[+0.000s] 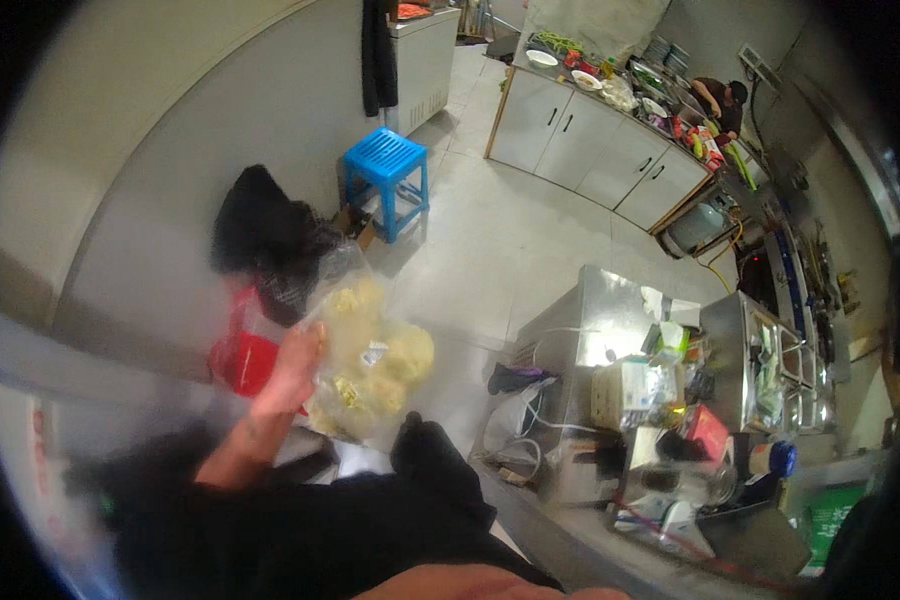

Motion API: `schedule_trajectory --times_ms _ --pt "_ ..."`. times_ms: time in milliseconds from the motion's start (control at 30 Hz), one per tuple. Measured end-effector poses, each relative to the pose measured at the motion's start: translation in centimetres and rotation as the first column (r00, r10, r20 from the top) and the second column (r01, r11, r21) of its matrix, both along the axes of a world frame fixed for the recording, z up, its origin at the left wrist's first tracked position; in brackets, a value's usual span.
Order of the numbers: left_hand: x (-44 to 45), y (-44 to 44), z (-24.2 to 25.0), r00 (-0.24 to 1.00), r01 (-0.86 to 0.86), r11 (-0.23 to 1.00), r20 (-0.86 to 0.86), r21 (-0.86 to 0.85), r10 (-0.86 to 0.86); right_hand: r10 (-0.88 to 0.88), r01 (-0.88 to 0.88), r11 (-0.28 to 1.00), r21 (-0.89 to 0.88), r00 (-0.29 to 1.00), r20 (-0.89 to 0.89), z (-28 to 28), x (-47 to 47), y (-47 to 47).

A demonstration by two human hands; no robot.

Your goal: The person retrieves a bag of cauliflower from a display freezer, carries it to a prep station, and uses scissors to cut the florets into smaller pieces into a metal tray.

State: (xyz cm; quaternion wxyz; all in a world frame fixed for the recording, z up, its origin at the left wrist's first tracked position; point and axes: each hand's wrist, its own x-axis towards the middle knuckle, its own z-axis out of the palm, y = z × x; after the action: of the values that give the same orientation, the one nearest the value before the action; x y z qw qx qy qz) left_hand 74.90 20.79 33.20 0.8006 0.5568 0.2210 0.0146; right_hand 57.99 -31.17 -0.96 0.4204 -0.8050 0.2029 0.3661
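Note:
My left hand is closed on a clear plastic bag of pale yellow vegetables, which hangs in front of my body. The bag bears a small printed label; the exact kind of vegetable cannot be told through the plastic. Beyond the hand are a black bundle and a red plastic container by the wall, both blurred. At the bottom edge, bare skin of my right arm or hand shows; its fingers cannot be made out.
A blue plastic stool stands by the wall. White cabinets carry bowls and vegetables, with a person at their far end. On my right, a steel worktop holds boxes and packages beside a unit with steel food pans. A gas cylinder stands beyond.

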Motion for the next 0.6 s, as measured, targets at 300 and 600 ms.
schedule_trajectory --times_ms 300,600 --pt "22.1 3.1 7.8 0.998 0.052 0.996 -0.029 0.066 -0.050 -0.198 0.194 0.978 0.082 0.979 0.043 10.6 19.8 3.8" --pt "42.8 4.6 10.8 0.983 0.168 0.976 0.099 -0.142 -0.154 -0.192 0.191 0.981 -0.046 0.981 -0.012 12.9 30.7 6.1"
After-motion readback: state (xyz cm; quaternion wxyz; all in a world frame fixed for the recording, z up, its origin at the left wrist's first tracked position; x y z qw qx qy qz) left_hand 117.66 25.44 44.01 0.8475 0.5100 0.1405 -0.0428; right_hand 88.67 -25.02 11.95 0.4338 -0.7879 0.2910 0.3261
